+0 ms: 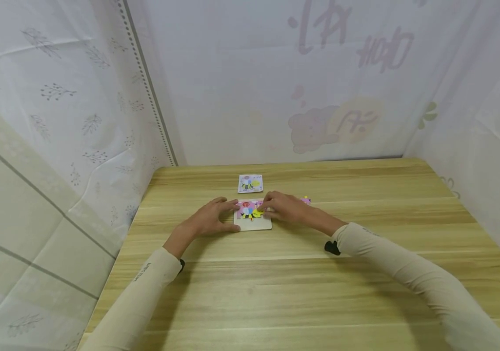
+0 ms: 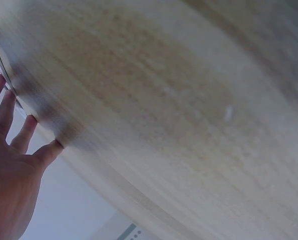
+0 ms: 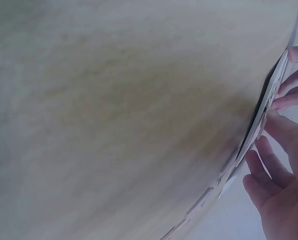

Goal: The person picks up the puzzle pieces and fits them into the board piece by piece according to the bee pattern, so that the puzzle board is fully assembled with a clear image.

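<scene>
The table [image 1: 250, 292] is under everything. My board [image 1: 256, 225] lies flat on it, between my two hands. My left hand [image 1: 210, 218] is at the board's left side, with my thumb by the near corner and my fingers farther back. My right hand [image 1: 288, 208] reaches in from the right, fingertips over the picture pieces [image 1: 247, 211]. Those sit on the back part of the board. A card [image 1: 250, 184] lies just behind it. More pieces [image 1: 306, 200] poke out behind my right hand. A cloth [image 1: 232, 97] hangs behind the table.
</scene>
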Available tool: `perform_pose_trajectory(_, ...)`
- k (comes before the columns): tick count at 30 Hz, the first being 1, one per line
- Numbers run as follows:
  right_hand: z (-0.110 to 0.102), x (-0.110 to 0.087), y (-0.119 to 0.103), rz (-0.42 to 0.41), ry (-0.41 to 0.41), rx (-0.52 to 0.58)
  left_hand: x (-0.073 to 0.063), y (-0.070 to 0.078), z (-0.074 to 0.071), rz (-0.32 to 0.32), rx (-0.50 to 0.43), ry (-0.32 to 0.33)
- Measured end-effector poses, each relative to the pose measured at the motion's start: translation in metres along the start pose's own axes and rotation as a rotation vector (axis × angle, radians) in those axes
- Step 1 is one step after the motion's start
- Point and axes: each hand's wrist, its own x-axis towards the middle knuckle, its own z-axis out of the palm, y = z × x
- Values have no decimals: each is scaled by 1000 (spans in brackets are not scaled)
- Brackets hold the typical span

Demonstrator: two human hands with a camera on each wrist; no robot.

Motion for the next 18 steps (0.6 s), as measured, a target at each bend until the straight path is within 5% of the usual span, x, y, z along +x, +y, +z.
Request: perform_pose_trajectory(18, 3, -1, -3, 8, 10, -19, 0, -1, 1, -1, 11, 4)
